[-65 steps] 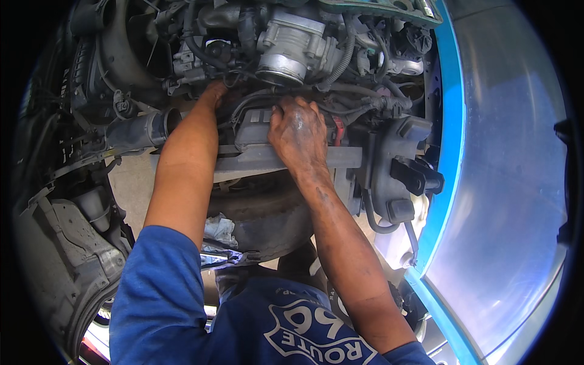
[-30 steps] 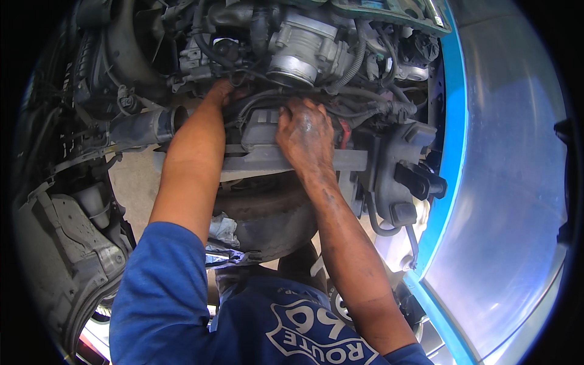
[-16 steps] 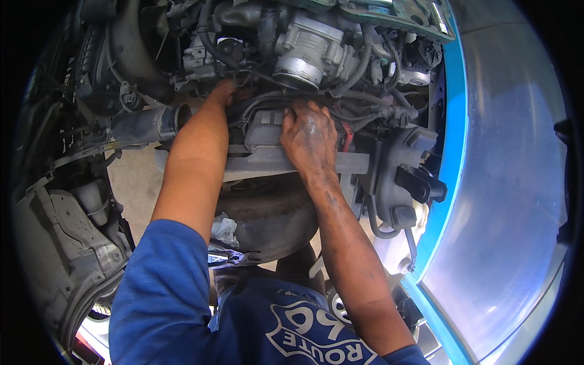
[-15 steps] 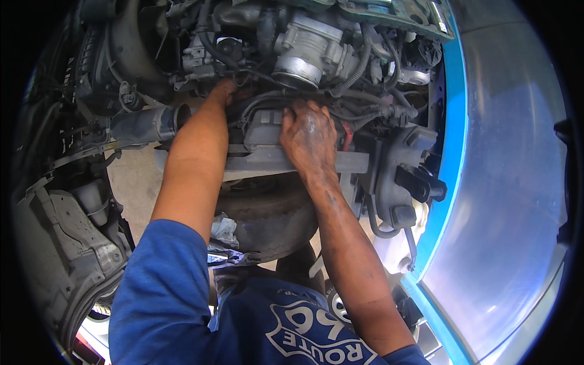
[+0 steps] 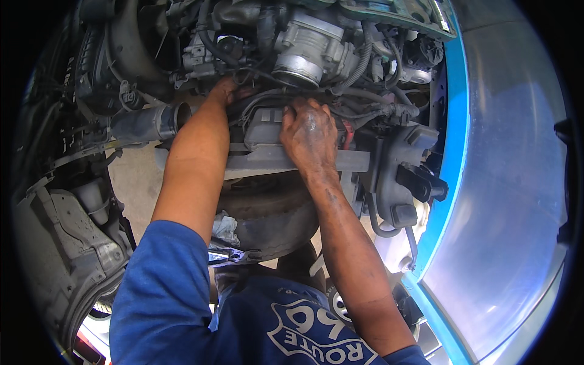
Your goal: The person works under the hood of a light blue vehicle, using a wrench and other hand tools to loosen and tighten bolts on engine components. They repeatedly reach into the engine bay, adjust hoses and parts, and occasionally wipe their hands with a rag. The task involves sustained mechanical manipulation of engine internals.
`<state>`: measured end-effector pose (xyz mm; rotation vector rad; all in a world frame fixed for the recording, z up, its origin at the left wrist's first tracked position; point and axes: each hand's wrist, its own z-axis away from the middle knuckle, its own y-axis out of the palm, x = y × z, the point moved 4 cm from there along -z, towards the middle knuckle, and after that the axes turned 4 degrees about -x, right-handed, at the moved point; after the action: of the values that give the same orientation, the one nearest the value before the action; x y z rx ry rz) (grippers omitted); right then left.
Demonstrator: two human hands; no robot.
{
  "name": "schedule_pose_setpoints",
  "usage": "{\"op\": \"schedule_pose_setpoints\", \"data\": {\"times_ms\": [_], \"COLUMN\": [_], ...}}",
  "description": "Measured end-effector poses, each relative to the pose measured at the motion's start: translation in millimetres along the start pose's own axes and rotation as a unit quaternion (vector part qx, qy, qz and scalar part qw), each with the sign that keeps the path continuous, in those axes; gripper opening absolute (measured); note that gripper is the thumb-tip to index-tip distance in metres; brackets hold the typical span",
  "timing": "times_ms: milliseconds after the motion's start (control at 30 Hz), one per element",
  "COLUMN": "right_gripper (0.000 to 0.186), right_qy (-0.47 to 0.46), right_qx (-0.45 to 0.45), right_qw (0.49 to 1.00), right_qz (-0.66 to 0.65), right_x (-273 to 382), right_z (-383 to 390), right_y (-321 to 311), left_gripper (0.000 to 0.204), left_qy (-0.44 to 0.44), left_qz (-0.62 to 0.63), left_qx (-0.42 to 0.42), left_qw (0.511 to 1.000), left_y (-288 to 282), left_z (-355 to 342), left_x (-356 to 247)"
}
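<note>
My left hand (image 5: 230,91) reaches down into the engine bay, below a cluster of hoses and wires. Its fingers are mostly hidden there, so I cannot tell what they touch. My right hand (image 5: 310,131), smudged with dark grease, rests over the right end of a black plastic box (image 5: 263,129). Its fingertips curl over the far side and drop out of sight. Cables (image 5: 267,97) run just behind the box. A silver throttle body (image 5: 304,52) with a round opening sits beyond both hands.
A dark open-ended pipe (image 5: 146,123) lies left of my left forearm. To the right stand a black plastic reservoir (image 5: 392,176) and a blue-edged body panel (image 5: 453,152). A tire (image 5: 267,213) and crumpled rag (image 5: 224,228) are below my arms. A corrugated hose (image 5: 359,67) runs at the far right.
Both hands stay almost where they were. The view and my left forearm have shifted very slightly.
</note>
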<state>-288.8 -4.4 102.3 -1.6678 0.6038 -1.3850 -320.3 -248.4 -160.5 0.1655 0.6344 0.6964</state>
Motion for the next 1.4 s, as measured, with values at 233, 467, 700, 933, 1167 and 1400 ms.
{"op": "schedule_pose_setpoints", "data": {"times_ms": [233,467,700,933,1167,1400], "right_gripper": [0.023,0.024,0.023,0.021,0.020,0.019], "right_qy": [0.005,0.002,-0.005,-0.008,-0.014,-0.013], "right_qx": [0.002,-0.002,-0.014,-0.018,-0.028,-0.026], "right_qw": [1.000,1.000,1.000,1.000,1.000,1.000], "right_qz": [0.002,-0.007,-0.003,-0.004,0.001,0.010], "right_x": [-0.1,-1.0,-0.4,1.7,3.3,4.3], "right_z": [-0.2,0.2,0.3,-0.6,-0.6,-0.4], "right_y": [0.8,0.8,2.0,1.0,0.3,-1.1], "left_gripper": [0.024,0.028,0.025,0.025,0.025,0.021], "left_qy": [-0.016,-0.005,0.002,0.020,0.004,-0.018], "left_qz": [0.061,0.126,0.161,0.169,0.147,0.163], "left_qx": [0.010,0.029,-0.008,-0.036,-0.007,0.024], "left_qw": [0.998,0.992,0.987,0.985,0.989,0.986], "left_y": [-1.2,-9.7,-8.5,0.9,2.5,5.6], "left_z": [-5.2,-24.4,-29.5,-17.7,-20.8,-15.2], "left_x": [2.5,10.1,13.7,10.0,11.2,8.7]}}
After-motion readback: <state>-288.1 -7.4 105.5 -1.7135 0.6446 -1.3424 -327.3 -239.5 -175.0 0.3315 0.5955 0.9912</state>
